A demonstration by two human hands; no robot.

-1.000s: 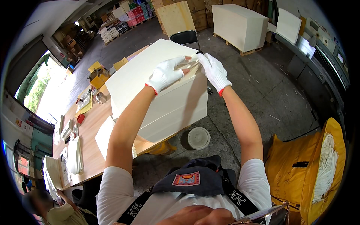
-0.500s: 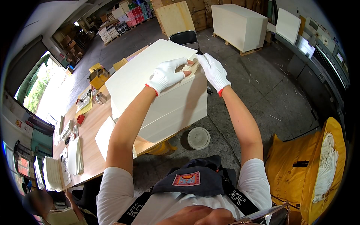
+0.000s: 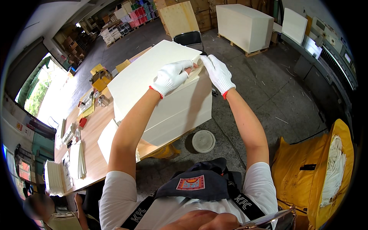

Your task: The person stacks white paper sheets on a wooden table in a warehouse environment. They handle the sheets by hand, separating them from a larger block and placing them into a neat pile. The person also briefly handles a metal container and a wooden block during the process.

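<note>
A tall stack of large white paper sheets (image 3: pixel 176 111) stands on the wooden table in front of me. My left hand (image 3: pixel 171 78), in a white knit glove with bare fingertips showing, lies over its near right part, thumb and fingers closed on the lifted edges of the top sheets (image 3: pixel 194 71). At the right corner, my gloved right hand (image 3: pixel 218 73) has its fingers together against the same sheet edges. The sheets bow up slightly between both hands. How many are held, I cannot make out.
The wooden table (image 3: pixel 86 140) carries folded paper piles (image 3: pixel 78 161), a yellow box (image 3: pixel 101 79) and small tools. A round bucket (image 3: pixel 203 141) stands on the floor below. A yellow sack of paper strips (image 3: pixel 295 165) is at right. Another person (image 3: pixel 40 209) sits at lower left.
My left thumb and fingers have come closer together on the sheet edges. The right hand has hardly moved. The other person's arm at lower left has shifted.
</note>
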